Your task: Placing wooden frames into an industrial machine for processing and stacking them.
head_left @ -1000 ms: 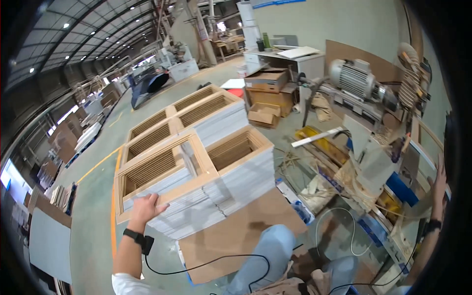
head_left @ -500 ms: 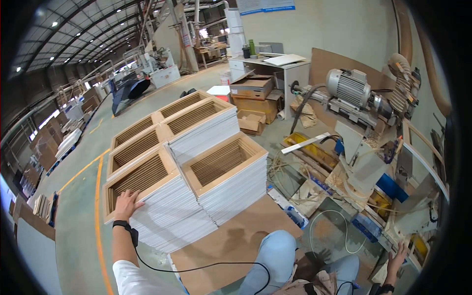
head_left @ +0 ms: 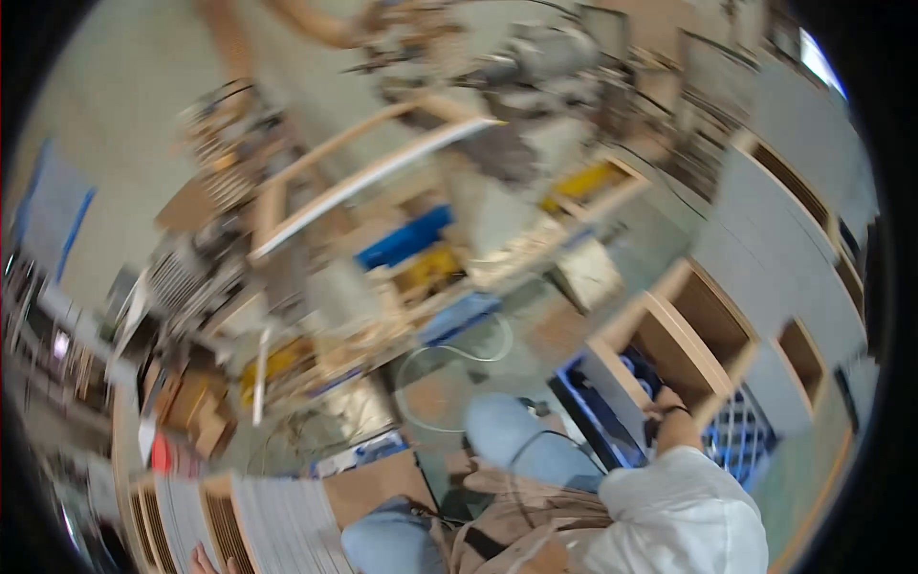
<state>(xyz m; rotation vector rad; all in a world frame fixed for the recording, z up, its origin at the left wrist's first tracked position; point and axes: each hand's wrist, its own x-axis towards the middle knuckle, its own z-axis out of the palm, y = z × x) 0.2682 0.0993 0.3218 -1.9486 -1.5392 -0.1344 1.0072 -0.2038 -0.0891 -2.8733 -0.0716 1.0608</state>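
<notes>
At the lower right my right hand (head_left: 666, 407) reaches down to the near edge of a wooden frame (head_left: 660, 306) with white-grey sides. Blur hides whether its fingers grip the edge or only touch it. More open wooden frames stand beside it, one of them (head_left: 712, 304) just behind. At the lower left edge, the fingers of my left hand (head_left: 212, 562) show, apart, beside a stack of slatted wooden frames (head_left: 220, 517) with white edges. The rest of that hand is cut off.
A blue pallet (head_left: 741, 440) lies by the right-hand frames. Ahead stands a machine with a long pale-edged rail (head_left: 373, 182), yellow and blue parts and a motor (head_left: 172, 277). A pale hose (head_left: 421, 421) lies on the floor. Cardboard boxes (head_left: 196, 407) are at the left.
My view has swung far to the right, so the slatted stack is now at the lower left. My right hand has moved to a wooden frame at the right.
</notes>
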